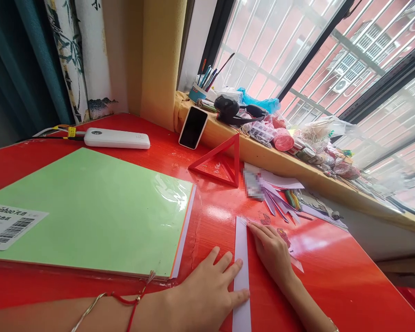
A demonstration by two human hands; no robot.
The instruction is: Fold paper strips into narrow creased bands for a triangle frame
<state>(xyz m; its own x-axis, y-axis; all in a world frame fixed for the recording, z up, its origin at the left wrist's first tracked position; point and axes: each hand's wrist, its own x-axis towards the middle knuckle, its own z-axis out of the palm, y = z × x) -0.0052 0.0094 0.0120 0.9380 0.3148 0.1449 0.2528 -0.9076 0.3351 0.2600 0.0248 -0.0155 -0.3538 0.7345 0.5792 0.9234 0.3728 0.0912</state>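
A pale lilac paper strip [242, 258] lies lengthwise on the red table, running off the bottom of the view. My left hand [207, 290] is palm down with its fingers spread, the fingertips and thumb resting on the strip's left part and surface. At the far end of the strip, the fingers of my right hand [275, 251] are drawn together on its right edge. The thumb of that hand is mostly hidden. Left of the strip is a large green paper pack [100, 212] in clear wrapping with a barcode label [12, 227].
Behind my hands a red triangle ruler [216, 163] stands near a phone [192, 127] propped on the ledge. Cut purple paper pieces [276, 198] lie at the right rear. A white power strip-like device [116, 138] sits behind the pack. Craft supplies [283, 138] crowd the windowsill.
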